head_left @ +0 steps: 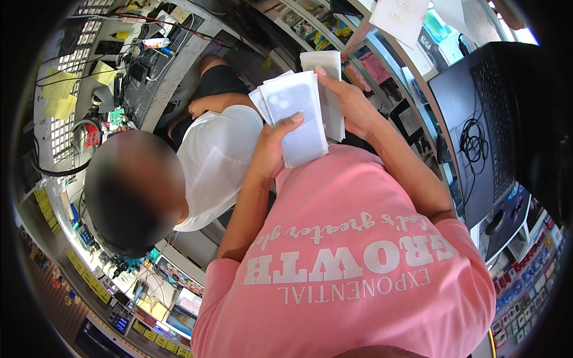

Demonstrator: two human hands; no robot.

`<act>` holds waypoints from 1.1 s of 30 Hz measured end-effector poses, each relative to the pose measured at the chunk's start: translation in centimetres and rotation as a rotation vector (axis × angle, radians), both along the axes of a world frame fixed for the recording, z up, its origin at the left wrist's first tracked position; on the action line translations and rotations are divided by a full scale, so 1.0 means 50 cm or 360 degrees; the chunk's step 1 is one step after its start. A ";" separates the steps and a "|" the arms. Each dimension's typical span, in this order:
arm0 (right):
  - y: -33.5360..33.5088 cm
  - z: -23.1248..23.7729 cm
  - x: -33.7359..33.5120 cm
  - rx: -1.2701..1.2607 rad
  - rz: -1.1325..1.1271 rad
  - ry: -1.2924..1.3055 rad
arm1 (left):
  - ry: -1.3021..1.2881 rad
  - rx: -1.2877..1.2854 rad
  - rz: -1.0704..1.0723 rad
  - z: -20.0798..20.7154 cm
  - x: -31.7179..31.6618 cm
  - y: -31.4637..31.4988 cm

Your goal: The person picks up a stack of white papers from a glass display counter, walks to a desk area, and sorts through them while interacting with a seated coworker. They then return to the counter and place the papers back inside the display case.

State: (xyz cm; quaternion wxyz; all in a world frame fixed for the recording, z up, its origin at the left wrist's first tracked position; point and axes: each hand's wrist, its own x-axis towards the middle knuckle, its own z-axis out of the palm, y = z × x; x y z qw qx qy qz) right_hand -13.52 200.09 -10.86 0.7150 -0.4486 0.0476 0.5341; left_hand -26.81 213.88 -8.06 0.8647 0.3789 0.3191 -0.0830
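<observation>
My left hand [271, 146] grips a fanned stack of thin whitish packets [293, 95], its thumb pressed across the front one. Through that front packet shows a pale phone-back shape with round camera marks. Beside it, my right hand [349, 101] is closed on a second stack of similar packets [320, 61], thumb near its upper end. The two stacks are side by side and partly overlap, held in front of my pink shirt [358, 209]. The fingers behind both stacks are mostly hidden.
At my left sits another person in a white shirt [218, 152], close to my left arm. Beyond is a cluttered workbench [143, 89] with cables and tools. On my right are an open laptop [453, 119] with a coiled black cable [473, 140] and stocked shelves [382, 65].
</observation>
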 end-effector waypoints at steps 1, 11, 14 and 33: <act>0.000 -0.003 0.001 -0.0004 0.0009 -0.0004 | 0.0007 -0.0017 -0.0015 -0.002 -0.001 0.002; -0.005 -0.065 -0.006 -0.0063 0.0028 0.0011 | -0.0015 0.0053 -0.0007 -0.015 0.003 -0.012; 0.000 -0.053 -0.018 -0.0107 0.0100 0.0010 | -0.0019 -0.0005 0.0010 -0.009 0.001 -0.021; -0.005 0.009 -0.023 -0.0013 0.0030 -0.0071 | -0.0259 -0.0511 -0.0129 -0.075 -0.014 0.042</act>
